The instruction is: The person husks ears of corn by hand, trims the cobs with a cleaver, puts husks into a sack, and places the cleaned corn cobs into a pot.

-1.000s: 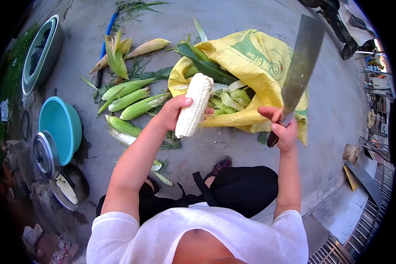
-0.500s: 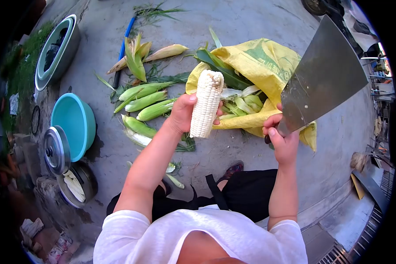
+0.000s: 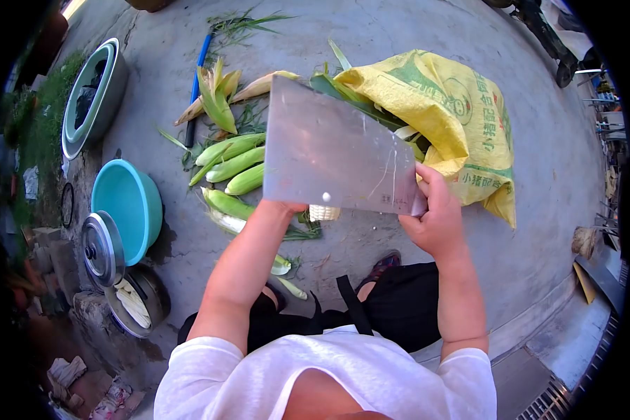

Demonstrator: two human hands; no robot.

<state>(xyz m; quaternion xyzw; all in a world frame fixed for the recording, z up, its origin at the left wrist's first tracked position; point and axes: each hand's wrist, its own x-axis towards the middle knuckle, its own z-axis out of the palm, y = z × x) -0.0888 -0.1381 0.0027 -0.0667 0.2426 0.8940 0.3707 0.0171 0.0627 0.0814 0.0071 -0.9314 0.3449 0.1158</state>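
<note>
My right hand (image 3: 437, 213) is closed round the handle end of a broad cleaver (image 3: 339, 150). The blade lies across in front of my left hand (image 3: 287, 206) and covers most of it. Below the blade's lower edge pokes the end of a husked white corn cob (image 3: 324, 213), which my left hand grips; the rest of the cob is hidden. A white speck like a kernel sticks to the blade. Several green corn ears in their husks (image 3: 236, 164) lie on the ground just beyond my left hand.
A yellow sack (image 3: 486, 133) with corn ears at its mouth lies ahead to the right. Leftward stand a turquoise basin (image 3: 154, 210), a metal lid (image 3: 99, 248) and a pot (image 3: 157, 297) holding a pale cob. A blue-handled tool (image 3: 201, 66) and husks (image 3: 218, 105) lie farther off.
The cleaver has swung from the upper right leftward across the cob, hiding most of it and my left hand. My right hand has turned with it. The view has shifted slightly.
</note>
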